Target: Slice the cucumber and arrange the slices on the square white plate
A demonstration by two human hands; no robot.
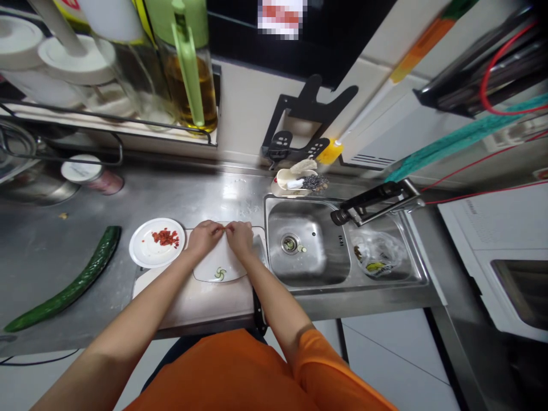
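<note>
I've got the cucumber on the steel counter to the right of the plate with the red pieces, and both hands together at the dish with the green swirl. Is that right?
Not quite: in the head view the cucumber lies left of the plate. The steel counter, red pieces and both hands at the dish are right.

Indoor light, counter glare, edges seemingly blurred

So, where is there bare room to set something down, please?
The counter looks bare behind the white plate, between the jar and the left basin, with a smaller patch between cucumber and plate. It is crowded at the cutting board, where the left hand and right hand meet over the white dish; the right basin holds a plastic bag.
</note>
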